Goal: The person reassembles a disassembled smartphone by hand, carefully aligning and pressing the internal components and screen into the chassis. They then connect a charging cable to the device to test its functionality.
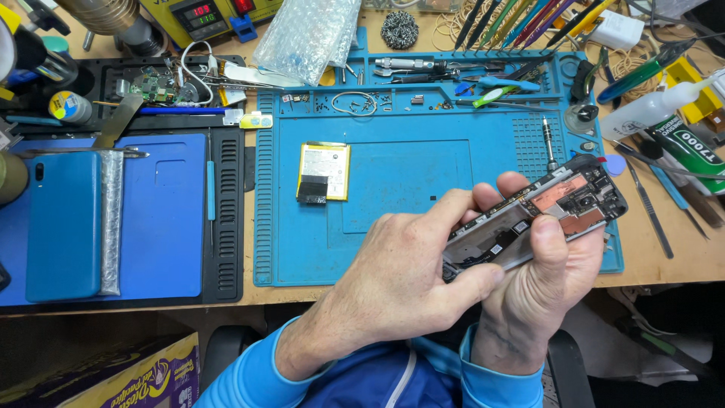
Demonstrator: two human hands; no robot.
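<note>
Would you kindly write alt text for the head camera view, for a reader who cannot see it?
Two bare hands, the left hand and the right hand, hold an opened phone frame with exposed internals above a blue repair mat. A yellow battery lies on the mat, a blue back cover at left, tools along the top.

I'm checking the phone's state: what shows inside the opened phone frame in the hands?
Inside the opened phone frame: a copper-coloured shield and dark parts at the far end. The left hand and right hand cover the rest.
</note>
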